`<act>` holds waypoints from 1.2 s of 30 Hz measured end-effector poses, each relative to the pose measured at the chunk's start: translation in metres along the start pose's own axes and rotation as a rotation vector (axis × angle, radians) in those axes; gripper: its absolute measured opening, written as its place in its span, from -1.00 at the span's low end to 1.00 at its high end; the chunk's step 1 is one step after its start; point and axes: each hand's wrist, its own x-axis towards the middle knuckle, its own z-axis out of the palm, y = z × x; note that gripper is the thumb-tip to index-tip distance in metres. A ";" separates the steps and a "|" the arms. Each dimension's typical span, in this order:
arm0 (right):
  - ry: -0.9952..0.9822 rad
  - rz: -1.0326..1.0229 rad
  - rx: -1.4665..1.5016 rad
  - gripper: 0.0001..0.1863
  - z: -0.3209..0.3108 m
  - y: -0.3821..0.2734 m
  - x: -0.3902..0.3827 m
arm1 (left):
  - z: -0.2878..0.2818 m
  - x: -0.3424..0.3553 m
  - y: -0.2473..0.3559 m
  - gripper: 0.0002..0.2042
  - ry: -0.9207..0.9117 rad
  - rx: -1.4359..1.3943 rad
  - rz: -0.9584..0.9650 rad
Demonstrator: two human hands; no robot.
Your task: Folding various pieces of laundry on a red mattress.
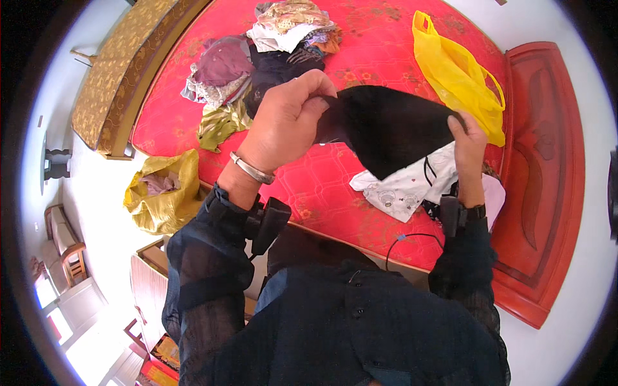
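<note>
Stretched between my two hands is a piece of black cloth (pixel 393 128), held up above the red mattress (pixel 309 186). My left hand (pixel 290 116) pinches one end between thumb and curled fingers. At the other end, my right hand (pixel 471 132) grips the cloth's corner with the thumb on top. What kind of garment it is does not show. Beneath it, near my right wrist, lies a white printed garment (pixel 396 196), with dark and pale cloth partly hidden beside it.
Several clothes form a mixed pile (pixel 225 71) at the mattress's far left. A yellow plastic bag (pixel 450 71) lies at the far right, by the red wooden headboard (pixel 537 180). Left of the mattress is a yellow sack (pixel 161 209) with cloth inside. A black cable (pixel 412 235) runs below my right forearm.
</note>
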 end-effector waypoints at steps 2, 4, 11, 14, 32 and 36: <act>0.019 0.085 -0.188 -0.58 0.009 0.004 -0.007 | -0.004 0.006 0.008 -0.93 -0.124 -0.009 -0.204; -0.110 -0.058 -0.222 -0.37 0.032 -0.027 -0.017 | -0.001 0.012 0.009 -0.93 -0.198 0.062 -0.156; -0.634 -0.328 0.226 -0.11 0.113 -0.098 -0.018 | 0.017 0.017 0.007 -0.89 -0.468 0.091 -0.026; -0.734 -0.017 0.542 -0.19 0.113 -0.087 -0.015 | 0.012 0.021 0.015 -0.90 -0.595 -0.021 -0.130; -0.594 0.208 0.156 -0.73 0.088 0.024 -0.001 | -0.056 0.014 -0.027 -0.66 -0.694 0.402 -0.339; -0.426 -0.065 -0.076 -0.73 0.085 0.001 0.043 | -0.063 0.032 -0.088 -0.73 -0.650 0.533 -0.123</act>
